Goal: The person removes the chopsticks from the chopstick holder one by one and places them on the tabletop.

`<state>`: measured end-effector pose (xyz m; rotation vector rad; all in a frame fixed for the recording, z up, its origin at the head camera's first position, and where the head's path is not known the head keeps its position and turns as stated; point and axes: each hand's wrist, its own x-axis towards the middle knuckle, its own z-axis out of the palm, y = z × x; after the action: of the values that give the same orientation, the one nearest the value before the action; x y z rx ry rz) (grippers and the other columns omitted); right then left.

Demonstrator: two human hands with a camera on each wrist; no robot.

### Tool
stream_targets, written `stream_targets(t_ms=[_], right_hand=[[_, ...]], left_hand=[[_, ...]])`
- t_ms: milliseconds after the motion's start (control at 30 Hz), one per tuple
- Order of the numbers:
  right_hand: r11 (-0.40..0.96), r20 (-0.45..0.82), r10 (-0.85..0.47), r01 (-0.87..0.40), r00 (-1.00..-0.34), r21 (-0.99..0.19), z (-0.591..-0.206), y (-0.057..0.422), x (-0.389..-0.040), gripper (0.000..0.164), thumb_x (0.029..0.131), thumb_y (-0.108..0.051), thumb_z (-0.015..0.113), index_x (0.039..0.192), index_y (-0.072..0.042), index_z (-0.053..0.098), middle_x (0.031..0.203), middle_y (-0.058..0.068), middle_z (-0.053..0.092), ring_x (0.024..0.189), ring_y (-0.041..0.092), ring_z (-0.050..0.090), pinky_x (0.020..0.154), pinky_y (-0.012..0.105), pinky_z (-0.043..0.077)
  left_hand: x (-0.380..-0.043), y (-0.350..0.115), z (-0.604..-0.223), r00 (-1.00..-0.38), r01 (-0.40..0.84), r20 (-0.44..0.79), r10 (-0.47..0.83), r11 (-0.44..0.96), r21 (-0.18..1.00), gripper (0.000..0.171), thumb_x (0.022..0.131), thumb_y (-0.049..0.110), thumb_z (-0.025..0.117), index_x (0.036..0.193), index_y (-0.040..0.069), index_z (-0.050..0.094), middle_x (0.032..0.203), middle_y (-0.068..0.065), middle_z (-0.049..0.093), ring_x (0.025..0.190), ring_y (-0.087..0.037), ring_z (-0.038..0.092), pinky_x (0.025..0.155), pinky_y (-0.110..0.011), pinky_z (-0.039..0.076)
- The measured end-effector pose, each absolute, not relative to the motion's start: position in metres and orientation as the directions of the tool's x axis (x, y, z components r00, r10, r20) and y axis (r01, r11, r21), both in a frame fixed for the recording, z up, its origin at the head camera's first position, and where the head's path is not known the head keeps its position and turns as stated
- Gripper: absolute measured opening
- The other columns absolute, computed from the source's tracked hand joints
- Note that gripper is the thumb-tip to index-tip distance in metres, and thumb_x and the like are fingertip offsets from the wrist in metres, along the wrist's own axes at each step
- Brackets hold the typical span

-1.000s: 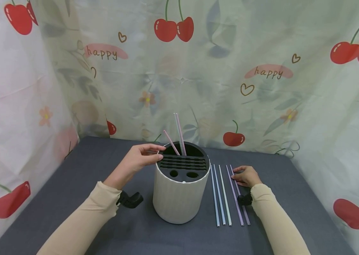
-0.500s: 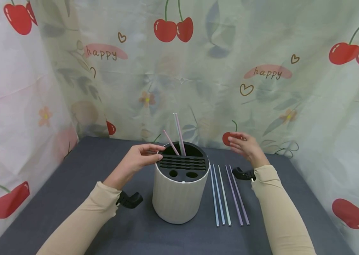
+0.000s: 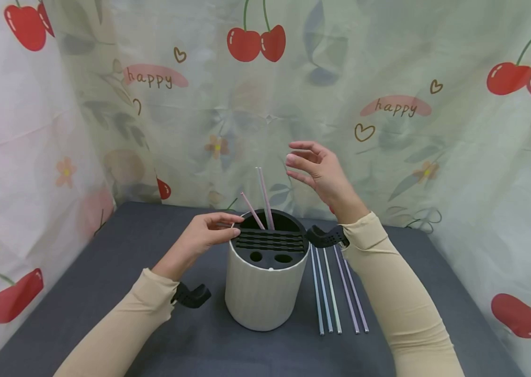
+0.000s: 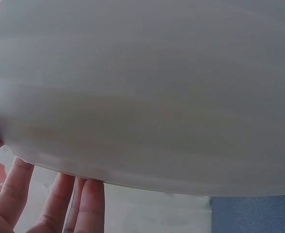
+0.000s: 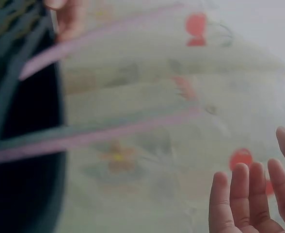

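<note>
A cream round knife holder (image 3: 265, 293) with a black slotted top stands on the dark table. My left hand (image 3: 201, 235) holds its left rim by thumb and fingers; in the left wrist view the fingers (image 4: 91, 204) meet the holder's pale wall. Leaning in the rear compartment are a short-looking pink straw (image 3: 252, 210) and a pink and a bluish straw (image 5: 113, 136) side by side. Above and right of these straws, my right hand (image 3: 319, 170) is raised with fingers loosely bent and nothing in them. Its fingertips stay apart from the straws in the right wrist view.
Several straws (image 3: 332, 293), blue, pale green and purple, lie lengthwise on the table right of the holder, partly under my right forearm. Two round holes (image 3: 270, 257) open at the front of the black top. A cherry-print cloth (image 3: 265, 104) hangs behind and at both sides.
My right hand has lifted from beside the purple straws and moved up and left to above the holder. The straws stay on the table. The left hand has not moved.
</note>
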<state>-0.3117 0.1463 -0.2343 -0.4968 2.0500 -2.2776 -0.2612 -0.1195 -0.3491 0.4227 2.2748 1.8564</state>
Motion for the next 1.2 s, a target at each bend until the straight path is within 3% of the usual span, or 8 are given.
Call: stream_targets(t_ms=[200,333,800,1033,1200], right_hand=[[-0.013,0.165,-0.311,-0.169,-0.936,-0.986,-0.247,0.126,-0.316,0.027,0.093,-0.004,0.062,0.12,-0.005,0.059,0.116,0.008,0.056,0.112,0.023,0.058,0.097,0.039,0.05],[0.072,0.093,-0.347,-0.125,-0.933,-0.99,-0.255,0.122,-0.32,0.031,0.093,-0.005,0.062,0.124,0.0,0.057,0.122,0.012,0.056,0.117,0.028,0.057,0.097,0.041,0.049],[0.255,-0.089,-0.364,-0.008,-0.927,-0.967,-0.264,0.116,-0.322,0.028,0.09,0.0,0.066,0.117,-0.001,0.06,0.102,0.006,0.061,0.089,0.014,0.065,0.09,0.042,0.053],[0.263,-0.073,-0.36,-0.026,-0.93,-0.964,-0.262,0.115,-0.32,0.022,0.09,0.001,0.065,0.112,0.0,0.06,0.097,0.006,0.06,0.086,0.014,0.065,0.091,0.045,0.052],[0.184,0.014,-0.355,-0.085,-0.935,-0.979,-0.249,0.123,-0.316,0.025,0.091,0.0,0.063,0.115,0.003,0.056,0.099,0.006,0.058,0.088,0.016,0.063,0.089,0.041,0.054]], left_hand=[[-0.262,-0.118,-0.349,-0.944,0.099,0.033,0.327,0.185,0.978,0.042,0.09,0.027,0.07,0.129,0.013,0.063,0.128,-0.01,0.06,0.12,-0.026,0.055,0.102,-0.047,0.043],[-0.262,-0.118,-0.349,-0.942,0.105,0.037,0.333,0.188,0.977,0.043,0.09,0.028,0.07,0.129,0.013,0.063,0.129,-0.011,0.061,0.121,-0.027,0.055,0.102,-0.048,0.043],[-0.262,-0.119,-0.349,-0.944,0.107,0.039,0.326,0.194,0.975,0.042,0.09,0.028,0.07,0.129,0.012,0.063,0.128,-0.011,0.062,0.12,-0.027,0.056,0.102,-0.048,0.043],[-0.262,-0.119,-0.349,-0.946,0.106,0.04,0.32,0.189,0.976,0.041,0.089,0.027,0.071,0.127,0.013,0.064,0.127,-0.009,0.062,0.117,-0.025,0.058,0.1,-0.047,0.045],[-0.262,-0.119,-0.349,-0.946,0.11,0.046,0.321,0.187,0.976,0.042,0.089,0.027,0.071,0.128,0.013,0.064,0.127,-0.01,0.062,0.117,-0.026,0.057,0.099,-0.046,0.045]])
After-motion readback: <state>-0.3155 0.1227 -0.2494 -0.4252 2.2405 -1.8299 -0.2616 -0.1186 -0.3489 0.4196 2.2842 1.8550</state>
